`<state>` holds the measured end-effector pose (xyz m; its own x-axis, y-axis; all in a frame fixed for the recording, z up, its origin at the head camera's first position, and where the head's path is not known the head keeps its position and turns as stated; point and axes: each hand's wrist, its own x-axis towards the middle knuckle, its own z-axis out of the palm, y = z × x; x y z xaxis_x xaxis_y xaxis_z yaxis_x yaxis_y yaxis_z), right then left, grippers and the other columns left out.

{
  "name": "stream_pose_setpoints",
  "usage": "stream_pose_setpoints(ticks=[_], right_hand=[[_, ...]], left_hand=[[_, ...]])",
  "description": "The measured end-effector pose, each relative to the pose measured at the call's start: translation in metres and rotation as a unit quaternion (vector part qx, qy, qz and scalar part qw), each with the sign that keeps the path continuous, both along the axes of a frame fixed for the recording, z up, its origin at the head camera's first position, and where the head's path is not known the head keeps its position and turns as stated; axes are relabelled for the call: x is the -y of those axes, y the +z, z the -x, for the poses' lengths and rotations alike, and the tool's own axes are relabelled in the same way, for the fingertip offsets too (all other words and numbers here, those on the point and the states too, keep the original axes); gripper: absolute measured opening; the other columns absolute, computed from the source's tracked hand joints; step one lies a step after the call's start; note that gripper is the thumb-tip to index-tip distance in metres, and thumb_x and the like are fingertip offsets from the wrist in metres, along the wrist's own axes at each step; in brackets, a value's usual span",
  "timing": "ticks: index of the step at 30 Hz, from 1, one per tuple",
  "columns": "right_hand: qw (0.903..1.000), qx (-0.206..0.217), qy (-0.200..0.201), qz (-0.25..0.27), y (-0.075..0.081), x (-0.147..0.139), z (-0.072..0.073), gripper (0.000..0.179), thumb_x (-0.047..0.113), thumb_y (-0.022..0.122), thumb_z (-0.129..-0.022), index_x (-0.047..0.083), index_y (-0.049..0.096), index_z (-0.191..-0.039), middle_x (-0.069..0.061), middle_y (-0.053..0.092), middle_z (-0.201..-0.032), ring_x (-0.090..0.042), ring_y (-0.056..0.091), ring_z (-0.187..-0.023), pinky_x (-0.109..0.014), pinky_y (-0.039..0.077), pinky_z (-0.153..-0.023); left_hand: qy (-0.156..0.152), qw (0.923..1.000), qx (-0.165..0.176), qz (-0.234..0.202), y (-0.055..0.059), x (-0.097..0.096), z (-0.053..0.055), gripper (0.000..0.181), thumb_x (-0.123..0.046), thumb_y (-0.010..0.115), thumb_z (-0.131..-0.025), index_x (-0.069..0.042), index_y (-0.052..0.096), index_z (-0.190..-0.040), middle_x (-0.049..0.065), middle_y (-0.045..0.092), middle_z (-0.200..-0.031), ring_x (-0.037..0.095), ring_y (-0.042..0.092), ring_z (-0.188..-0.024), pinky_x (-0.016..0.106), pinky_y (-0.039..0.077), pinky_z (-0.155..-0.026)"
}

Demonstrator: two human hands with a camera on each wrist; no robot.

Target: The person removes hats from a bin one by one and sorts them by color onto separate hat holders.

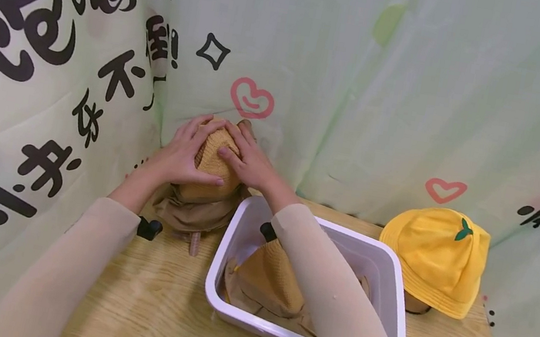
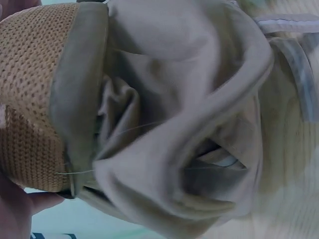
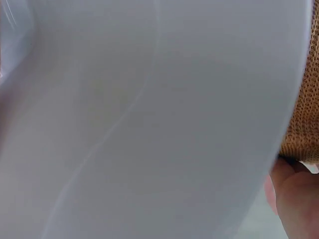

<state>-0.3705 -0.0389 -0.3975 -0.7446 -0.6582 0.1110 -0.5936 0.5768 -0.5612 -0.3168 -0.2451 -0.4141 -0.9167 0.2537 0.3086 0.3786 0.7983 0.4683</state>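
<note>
At the back left of the table is a tan hat (image 1: 211, 167) with a knitted mesh crown and a loose brown fabric brim (image 1: 195, 212). My left hand (image 1: 183, 154) grips the crown from the left, fingers and thumb bent round it. On the other side, my right hand (image 1: 250, 159) holds the top and right of the crown. Up close in the left wrist view, the mesh (image 2: 35, 64) meets folded brown cloth (image 2: 164, 144), with straps trailing at the right. The right wrist view shows only a strip of mesh (image 3: 305, 122) above some fingers (image 3: 299, 199).
A pale lilac plastic bin (image 1: 270, 328) stands in the middle, another tan mesh hat (image 1: 267, 281) inside it, under my right forearm. To its right sits a yellow hat (image 1: 432, 255) with a green sprout. Printed curtains (image 1: 298, 30) enclose the wooden table (image 1: 145, 303) at the back and sides.
</note>
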Motion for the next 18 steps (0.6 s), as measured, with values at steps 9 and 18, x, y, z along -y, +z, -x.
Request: stream_pose_setpoints(ticks=[9,18], right_hand=[[0.9988,0.036,0.01,0.032,-0.01,-0.005,0.001,0.075,0.045,0.049,-0.103,0.028,0.007,-0.162,-0.011,0.007,-0.168,-0.028,0.005,-0.155,-0.053,0.019,-0.121],[0.9989,0.033,0.032,0.009,-0.005,-0.007,-0.002,0.124,0.047,0.086,-0.074,0.027,0.0,-0.162,-0.013,-0.006,-0.168,-0.029,0.009,-0.154,-0.05,0.025,-0.119]], left_hand=[[-0.007,0.999,-0.024,-0.037,-0.016,0.0,0.0,0.118,-0.06,0.085,-0.064,-0.042,0.016,-0.158,0.003,0.009,-0.167,0.038,0.016,-0.149,0.068,0.033,-0.106],[-0.007,0.9999,0.001,-0.011,-0.013,0.011,-0.007,0.134,-0.062,0.088,-0.057,-0.044,0.002,-0.159,0.0,0.002,-0.167,0.033,0.013,-0.151,0.066,0.04,-0.102]])
